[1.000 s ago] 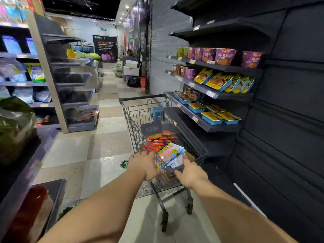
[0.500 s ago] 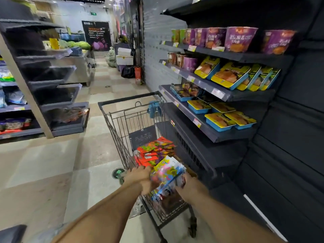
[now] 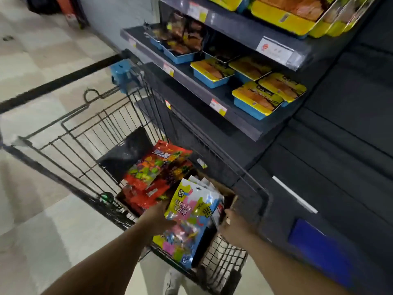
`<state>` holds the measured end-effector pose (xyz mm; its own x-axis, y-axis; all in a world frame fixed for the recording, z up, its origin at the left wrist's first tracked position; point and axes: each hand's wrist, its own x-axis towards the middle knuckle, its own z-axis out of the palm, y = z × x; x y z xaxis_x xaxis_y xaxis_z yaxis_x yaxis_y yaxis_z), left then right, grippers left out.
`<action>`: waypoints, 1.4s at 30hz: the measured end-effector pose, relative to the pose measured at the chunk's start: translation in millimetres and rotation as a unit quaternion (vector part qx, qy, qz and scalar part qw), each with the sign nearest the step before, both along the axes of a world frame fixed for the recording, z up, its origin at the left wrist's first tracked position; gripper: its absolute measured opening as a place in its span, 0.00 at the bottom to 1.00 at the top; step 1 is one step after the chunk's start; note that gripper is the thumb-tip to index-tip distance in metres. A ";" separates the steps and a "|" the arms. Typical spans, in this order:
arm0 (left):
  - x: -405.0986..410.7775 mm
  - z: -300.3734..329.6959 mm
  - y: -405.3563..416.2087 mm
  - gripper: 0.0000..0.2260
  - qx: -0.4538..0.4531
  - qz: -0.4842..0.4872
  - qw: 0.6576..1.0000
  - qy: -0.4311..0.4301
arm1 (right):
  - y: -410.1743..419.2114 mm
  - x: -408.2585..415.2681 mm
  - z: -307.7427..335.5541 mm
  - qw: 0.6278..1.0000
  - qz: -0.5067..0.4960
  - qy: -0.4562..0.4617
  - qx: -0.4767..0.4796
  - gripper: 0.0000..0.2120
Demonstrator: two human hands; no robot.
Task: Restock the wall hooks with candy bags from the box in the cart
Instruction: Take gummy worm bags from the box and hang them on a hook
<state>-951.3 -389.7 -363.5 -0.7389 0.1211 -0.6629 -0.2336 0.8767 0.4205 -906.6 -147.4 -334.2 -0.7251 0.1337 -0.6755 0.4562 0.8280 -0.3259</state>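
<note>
The left hand (image 3: 158, 218) grips the candy bags (image 3: 191, 216), which stand in the box (image 3: 230, 193) inside the cart (image 3: 70, 133). To their right, the right hand (image 3: 234, 227) holds the box edge. The bags look light, soft and slippery; I would pinch the stiff top edges.

The wire cart (image 3: 89, 133) stands on the tiled floor (image 3: 42, 241) and carries a cardboard box (image 3: 230, 195). Red candy bags (image 3: 153, 175) lie in it just beyond the left hand's (image 3: 158, 218) grip; the multicoloured bags (image 3: 191, 213) stand between that grip and the right hand (image 3: 235, 227) on the box edge.
</note>
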 end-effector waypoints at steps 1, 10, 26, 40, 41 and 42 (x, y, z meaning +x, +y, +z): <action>-11.2 -10.2 -3.1 0.32 0.007 -0.002 1.000 -0.015 | -4.7 -5.7 -8.6 1.000 -0.012 -0.008 -0.004 0.29; -52.2 -90.1 -8.3 0.30 0.061 0.008 0.994 -0.094 | -32.6 -18.5 -84.9 0.980 -0.166 -0.093 -0.054 0.34; -60.0 -129.3 2.4 0.46 0.104 0.025 0.986 -0.129 | -46.5 -17.3 -138.1 0.836 -0.504 -0.037 -0.214 0.08; -82.2 -131.2 37.4 0.39 0.078 -0.001 0.989 -0.128 | -5.5 -10.1 -143.2 0.783 -0.547 0.029 -0.295 0.03; -81.3 -127.6 38.1 0.35 0.070 -0.014 0.990 -0.120 | -3.6 -8.2 -139.3 0.785 -0.543 0.035 -0.297 0.02; -81.1 -122.3 39.4 0.29 0.067 -0.022 0.991 -0.112 | -2.1 -7.4 -134.3 0.783 -0.545 0.042 -0.297 0.01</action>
<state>-1032.3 -350.3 -485.8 -0.5672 0.2476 -0.7855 -0.2966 0.8284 0.4753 -914.0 -149.5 -468.5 -0.4441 0.3835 -0.8098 0.7425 -0.3482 -0.5722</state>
